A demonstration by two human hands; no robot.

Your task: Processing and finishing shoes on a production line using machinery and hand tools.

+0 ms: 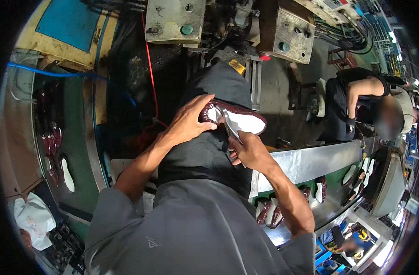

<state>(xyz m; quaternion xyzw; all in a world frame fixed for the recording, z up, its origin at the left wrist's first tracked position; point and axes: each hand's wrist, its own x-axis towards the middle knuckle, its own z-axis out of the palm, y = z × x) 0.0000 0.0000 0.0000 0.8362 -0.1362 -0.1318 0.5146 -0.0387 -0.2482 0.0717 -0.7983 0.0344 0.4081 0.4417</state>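
Note:
A glossy dark red shoe upper (259, 116) lies over my lap with its white underside (241, 123) facing up. My left hand (191, 120) grips its left end, fingers on the far edge and thumb on the near edge. In my right hand (249, 151) is a silver metal hand tool (232, 130) that looks like pliers. Its tip rests on the shoe's inner edge, near the middle. The tip is partly hidden, so I cannot tell what it bites on.
Machine control boxes (175, 20) with green buttons stand ahead. On my right runs a metal-edged conveyor (310, 160) carrying dark red shoes (320, 189) and white-soled ones. More shoes (67, 175) lie on a green belt at my left. A co-worker (356, 101) sits at the right.

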